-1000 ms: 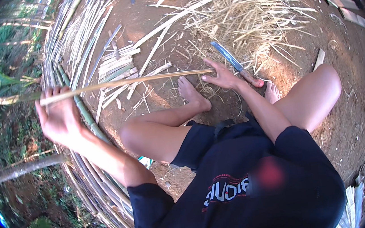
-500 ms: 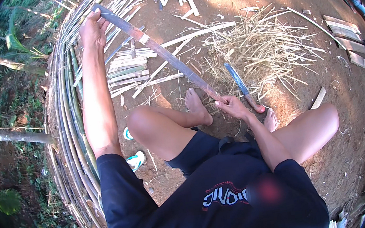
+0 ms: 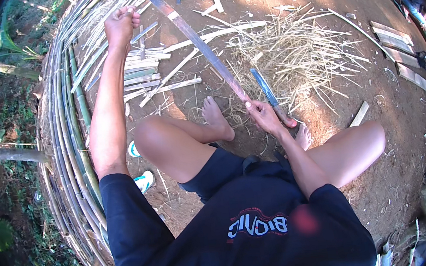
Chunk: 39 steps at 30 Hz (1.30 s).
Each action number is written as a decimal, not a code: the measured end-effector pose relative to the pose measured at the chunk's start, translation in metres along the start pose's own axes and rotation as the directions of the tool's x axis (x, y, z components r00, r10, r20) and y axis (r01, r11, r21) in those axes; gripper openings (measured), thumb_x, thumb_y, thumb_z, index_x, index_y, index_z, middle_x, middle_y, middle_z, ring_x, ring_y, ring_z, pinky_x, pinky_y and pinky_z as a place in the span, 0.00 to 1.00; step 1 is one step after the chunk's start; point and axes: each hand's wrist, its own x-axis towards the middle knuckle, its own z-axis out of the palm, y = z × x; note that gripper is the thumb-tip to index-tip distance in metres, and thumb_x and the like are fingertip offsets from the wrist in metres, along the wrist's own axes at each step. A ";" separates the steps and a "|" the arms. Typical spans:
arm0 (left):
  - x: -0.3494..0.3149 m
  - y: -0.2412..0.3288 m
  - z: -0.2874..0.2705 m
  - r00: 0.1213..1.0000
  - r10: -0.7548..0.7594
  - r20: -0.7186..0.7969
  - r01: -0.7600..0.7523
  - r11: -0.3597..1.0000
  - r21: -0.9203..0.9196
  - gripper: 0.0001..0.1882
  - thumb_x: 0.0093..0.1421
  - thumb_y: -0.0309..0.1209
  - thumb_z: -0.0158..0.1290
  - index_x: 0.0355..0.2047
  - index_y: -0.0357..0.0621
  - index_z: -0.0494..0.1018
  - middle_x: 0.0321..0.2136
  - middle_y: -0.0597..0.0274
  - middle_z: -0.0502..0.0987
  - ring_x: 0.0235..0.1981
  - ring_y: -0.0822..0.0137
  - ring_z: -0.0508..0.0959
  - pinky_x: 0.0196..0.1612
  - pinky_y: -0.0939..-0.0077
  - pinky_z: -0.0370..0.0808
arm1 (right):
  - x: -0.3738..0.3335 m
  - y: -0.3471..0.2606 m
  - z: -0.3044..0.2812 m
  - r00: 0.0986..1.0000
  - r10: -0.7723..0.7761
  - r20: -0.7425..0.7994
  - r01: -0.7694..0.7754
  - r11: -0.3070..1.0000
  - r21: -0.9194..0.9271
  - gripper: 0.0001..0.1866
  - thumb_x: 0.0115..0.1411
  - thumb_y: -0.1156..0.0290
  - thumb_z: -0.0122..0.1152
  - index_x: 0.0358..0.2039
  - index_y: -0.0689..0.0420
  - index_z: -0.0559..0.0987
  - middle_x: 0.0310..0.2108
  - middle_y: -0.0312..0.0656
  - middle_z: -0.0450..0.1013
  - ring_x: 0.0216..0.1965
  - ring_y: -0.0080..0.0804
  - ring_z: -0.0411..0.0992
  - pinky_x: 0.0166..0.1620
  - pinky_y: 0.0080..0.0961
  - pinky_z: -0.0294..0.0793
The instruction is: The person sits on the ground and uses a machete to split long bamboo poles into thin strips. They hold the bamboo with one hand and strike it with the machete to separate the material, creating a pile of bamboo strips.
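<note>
My right hand (image 3: 263, 116) grips the near end of a long, flat, dark bamboo strip (image 3: 203, 50) between thumb and fingers. The strip slants up and left, and its far end runs out of the top of the picture. My left hand (image 3: 121, 28) is raised at the upper left, fingers curled into a fist, apart from the strip and with nothing visible in it. Just beyond my right hand lies a knife (image 3: 264, 86) with a bluish blade and a brown handle, its butt close to my right foot.
Thin shavings (image 3: 298, 52) are heaped ahead of my feet. Split bamboo slats (image 3: 141, 78) lie stacked at the left, beside long bamboo poles (image 3: 70, 144). Short flat pieces (image 3: 398, 51) rest at the right. A sandal (image 3: 145, 181) sits by my left knee.
My left hand has let go of the strip and closed into a fist. The strip's far end has risen out of view, while my right hand keeps its hold.
</note>
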 end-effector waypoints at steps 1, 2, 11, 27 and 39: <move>-0.005 -0.003 0.003 1.000 0.012 -0.005 -0.012 0.998 0.060 0.08 0.64 0.24 0.50 0.43 0.37 0.73 0.25 0.61 0.78 0.23 0.76 0.74 0.27 0.82 0.71 | 0.001 -0.001 0.002 0.999 0.001 -0.038 -0.002 0.999 -0.032 0.22 0.65 0.50 0.55 0.34 0.60 0.77 0.18 0.28 0.64 0.20 0.16 0.60 0.24 0.21 0.61; -0.010 -0.006 0.004 0.999 0.036 -0.014 -0.034 0.995 0.095 0.07 0.64 0.24 0.50 0.42 0.38 0.73 0.25 0.63 0.78 0.23 0.76 0.74 0.27 0.83 0.70 | 0.001 -0.003 0.004 0.997 0.000 -0.074 -0.005 0.998 -0.064 0.23 0.65 0.50 0.55 0.36 0.61 0.78 0.19 0.28 0.64 0.23 0.17 0.60 0.27 0.23 0.62; -0.103 0.045 0.047 0.923 0.255 0.288 -0.220 0.964 -0.148 0.07 0.66 0.25 0.49 0.44 0.43 0.67 0.24 0.70 0.74 0.27 0.81 0.69 0.30 0.87 0.65 | 0.018 0.043 -0.005 0.961 0.147 -0.235 -0.190 0.966 -0.176 0.22 0.66 0.52 0.51 0.33 0.62 0.77 0.17 0.37 0.70 0.14 0.21 0.67 0.17 0.22 0.65; -0.126 -0.008 0.063 0.322 -0.288 0.902 -0.277 0.882 0.381 0.22 0.64 0.38 0.53 0.56 0.45 0.69 0.47 0.52 0.77 0.50 0.61 0.76 0.56 0.66 0.69 | -0.032 0.001 -0.082 0.869 0.387 -0.310 -0.288 0.903 0.320 0.16 0.67 0.64 0.50 0.46 0.64 0.76 0.19 0.34 0.70 0.13 0.17 0.65 0.12 0.16 0.64; -0.119 -0.015 0.125 0.331 -0.196 0.923 -0.001 0.978 0.208 0.27 0.66 0.44 0.50 0.59 0.39 0.65 0.56 0.53 0.71 0.59 0.63 0.68 0.61 0.68 0.63 | -0.036 -0.053 -0.031 0.947 0.205 -0.246 -0.049 0.852 0.521 0.13 0.67 0.60 0.53 0.48 0.52 0.73 0.27 0.34 0.72 0.17 0.20 0.68 0.20 0.18 0.70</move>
